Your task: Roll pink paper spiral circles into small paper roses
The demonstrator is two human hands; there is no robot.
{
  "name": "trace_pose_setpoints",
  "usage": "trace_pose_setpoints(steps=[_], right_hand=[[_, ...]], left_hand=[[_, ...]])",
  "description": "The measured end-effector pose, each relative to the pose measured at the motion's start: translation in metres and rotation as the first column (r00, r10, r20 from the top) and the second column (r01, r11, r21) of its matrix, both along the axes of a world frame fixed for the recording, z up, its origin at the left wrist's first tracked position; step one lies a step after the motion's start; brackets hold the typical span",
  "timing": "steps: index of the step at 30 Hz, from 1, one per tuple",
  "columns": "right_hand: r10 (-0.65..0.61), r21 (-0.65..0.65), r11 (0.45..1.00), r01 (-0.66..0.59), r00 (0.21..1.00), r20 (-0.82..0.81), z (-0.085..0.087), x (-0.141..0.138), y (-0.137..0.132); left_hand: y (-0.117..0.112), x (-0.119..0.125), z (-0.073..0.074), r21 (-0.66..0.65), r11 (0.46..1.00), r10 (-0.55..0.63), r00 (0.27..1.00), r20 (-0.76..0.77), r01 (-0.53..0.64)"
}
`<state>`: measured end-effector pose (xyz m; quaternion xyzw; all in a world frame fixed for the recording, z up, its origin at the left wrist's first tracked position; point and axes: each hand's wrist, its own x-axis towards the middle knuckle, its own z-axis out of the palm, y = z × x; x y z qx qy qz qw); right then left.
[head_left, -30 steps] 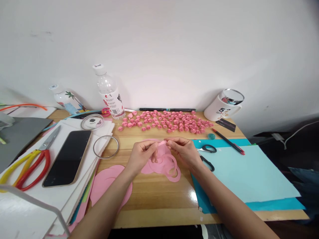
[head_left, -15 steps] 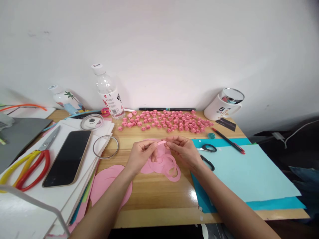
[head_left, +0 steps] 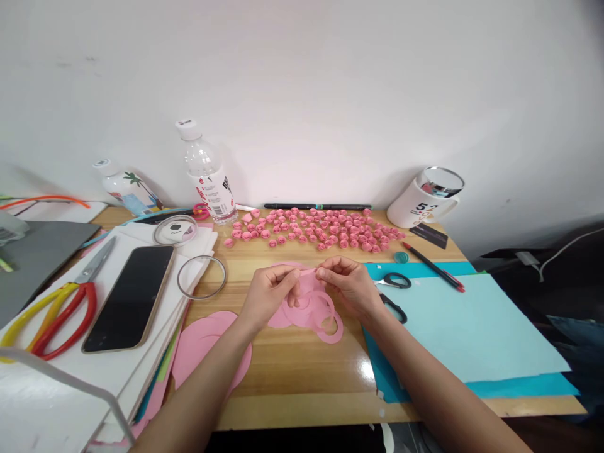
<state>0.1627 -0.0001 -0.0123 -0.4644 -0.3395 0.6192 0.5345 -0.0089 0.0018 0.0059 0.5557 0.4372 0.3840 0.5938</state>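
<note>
Between my fingertips stretches a pink paper spiral (head_left: 309,272), its strip running across from hand to hand. My left hand (head_left: 272,290) pinches one side of the strip. On the other side, my right hand (head_left: 346,281) pinches it with thumb and forefinger. Loose curls of pink paper (head_left: 334,328) spread on the table just below the hands. More flat pink paper circles (head_left: 198,346) lie under my left forearm. Several small rolled pink paper roses (head_left: 325,228) are spread out beyond my hands.
Black-handled scissors (head_left: 396,280) rest on blue paper sheets (head_left: 472,327) at right. A white mug (head_left: 419,200) stands back right. Left are a phone (head_left: 132,299), red-and-yellow scissors (head_left: 80,308), a tape roll (head_left: 202,277) and a bottle (head_left: 207,176). A long pen (head_left: 316,206) lies by the wall.
Both hands keep their pinch in nearly the same place. The paper strip between the fingertips now looks flatter and less arched. The whole view has shifted very slightly.
</note>
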Motion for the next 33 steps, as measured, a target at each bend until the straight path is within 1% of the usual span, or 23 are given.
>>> trace_pose_setpoints(steps=[3,8,11,15,23,28,33], right_hand=[[-0.004,-0.003,1.0,0.004,1.0,-0.021,0.0009,-0.0008,-0.0004],[-0.021,-0.046,0.999,0.019,0.998,-0.062,0.001,-0.001,0.0003],[0.009,-0.065,0.998,-0.015,0.996,-0.086,0.0002,-0.0005,0.0009],[0.041,-0.056,0.997,-0.047,0.994,-0.102,-0.0006,0.0005,0.0009],[-0.017,-0.053,0.999,0.012,0.994,-0.108,0.0002,0.0012,0.0015],[-0.026,-0.069,0.997,0.019,0.995,-0.098,0.0009,0.0002,0.0014],[-0.024,-0.033,0.999,0.022,0.997,-0.08,0.002,0.0005,0.0011]], left_hand=[[-0.0001,-0.0001,-0.0005,-0.002,1.0,-0.002,1.0,0.013,0.002],[0.0002,0.0,0.0007,-0.019,1.0,0.021,0.999,0.037,-0.02],[0.0008,-0.0005,0.0006,-0.018,1.0,0.024,0.999,0.034,-0.023],[0.0014,-0.001,-0.0014,-0.03,0.999,0.036,0.999,0.022,-0.036],[0.0006,0.0001,-0.0014,-0.047,0.998,0.039,0.998,0.055,-0.037],[0.0006,-0.0004,-0.0004,-0.04,0.999,0.023,0.999,0.046,-0.021],[0.0007,-0.0011,-0.0008,-0.029,0.999,0.022,0.999,0.035,-0.021]])
